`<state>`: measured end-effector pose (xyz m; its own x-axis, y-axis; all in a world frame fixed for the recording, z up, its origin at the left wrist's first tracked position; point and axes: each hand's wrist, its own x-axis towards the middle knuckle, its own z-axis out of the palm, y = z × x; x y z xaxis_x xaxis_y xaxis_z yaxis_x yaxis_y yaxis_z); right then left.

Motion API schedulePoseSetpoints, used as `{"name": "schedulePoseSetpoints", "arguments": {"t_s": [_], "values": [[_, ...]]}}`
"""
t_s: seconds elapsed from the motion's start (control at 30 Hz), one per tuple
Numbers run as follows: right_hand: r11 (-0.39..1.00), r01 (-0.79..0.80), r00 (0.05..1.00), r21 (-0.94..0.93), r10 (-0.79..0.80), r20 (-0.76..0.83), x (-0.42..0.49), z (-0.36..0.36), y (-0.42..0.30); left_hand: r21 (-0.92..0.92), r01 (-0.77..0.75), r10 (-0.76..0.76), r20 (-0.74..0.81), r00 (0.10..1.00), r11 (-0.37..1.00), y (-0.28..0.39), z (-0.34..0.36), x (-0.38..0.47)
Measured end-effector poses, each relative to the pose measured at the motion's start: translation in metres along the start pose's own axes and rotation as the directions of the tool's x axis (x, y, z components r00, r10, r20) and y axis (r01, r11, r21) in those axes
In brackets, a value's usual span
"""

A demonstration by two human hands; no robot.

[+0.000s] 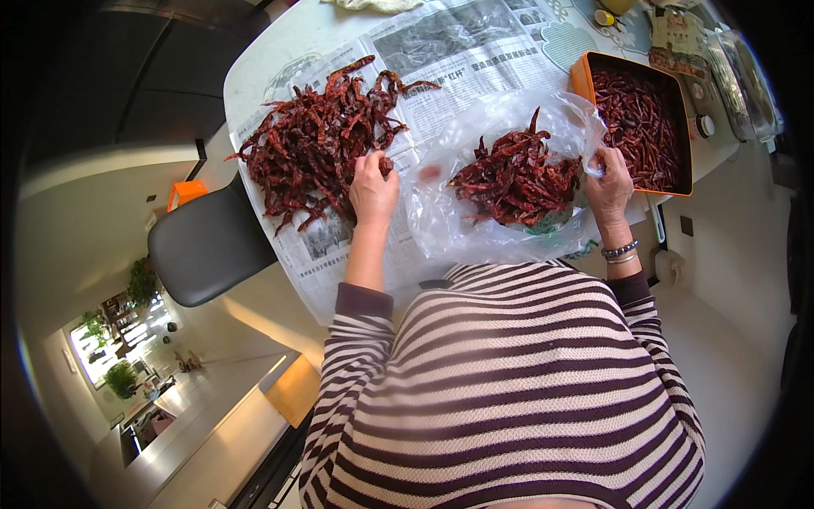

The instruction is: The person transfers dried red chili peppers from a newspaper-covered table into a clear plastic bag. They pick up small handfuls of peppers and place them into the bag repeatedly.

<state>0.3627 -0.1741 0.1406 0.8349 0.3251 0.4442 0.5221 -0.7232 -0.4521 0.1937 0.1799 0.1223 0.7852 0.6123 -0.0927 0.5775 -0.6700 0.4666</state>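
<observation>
A heap of long dried red chilies (311,140) lies on spread newspaper (470,63) at the left of the table. My left hand (374,188) is at the heap's right edge, its fingers curled round a bit of dried chili. In front of me a clear plastic bag (439,210) lies with its mouth wide, and more dried chilies (518,175) rest in it. My right hand (609,178) pinches the bag's right rim. Just beyond that hand stands an orange box (582,79) with a dark inside, filled with smaller dried red chilies (636,121).
A scalloped pale green mat (568,46) lies above the bag. Packets (679,41), a small jar (703,126) and clear plastic containers (741,83) crowd the right side beyond the box. A grey chair (210,242) stands against the left table edge. A cloth (381,5) lies at the far edge.
</observation>
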Motion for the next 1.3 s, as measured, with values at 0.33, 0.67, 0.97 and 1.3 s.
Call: {"name": "schedulePoseSetpoints", "arguments": {"t_s": [0.33,0.67,0.97,1.3], "values": [[1.0,-0.012,1.0,0.015,0.012,-0.018,0.0,0.001,-0.001,0.097,-0.044,0.048,-0.046,0.998,0.994,0.031,-0.015,0.033],[1.0,0.003,1.0,0.007,-0.003,-0.005,0.001,-0.001,-0.002,0.07,-0.159,0.167,-0.116,0.979,0.985,0.032,0.014,0.052],[1.0,-0.003,1.0,-0.011,0.003,0.002,0.001,0.001,0.0,-0.18,-0.149,0.078,-0.352,0.933,0.972,-0.006,-0.021,0.055],[1.0,-0.013,1.0,-0.008,0.013,0.005,0.001,-0.001,-0.001,0.239,-0.199,0.229,-0.104,0.968,0.95,0.029,0.01,0.082]]}}
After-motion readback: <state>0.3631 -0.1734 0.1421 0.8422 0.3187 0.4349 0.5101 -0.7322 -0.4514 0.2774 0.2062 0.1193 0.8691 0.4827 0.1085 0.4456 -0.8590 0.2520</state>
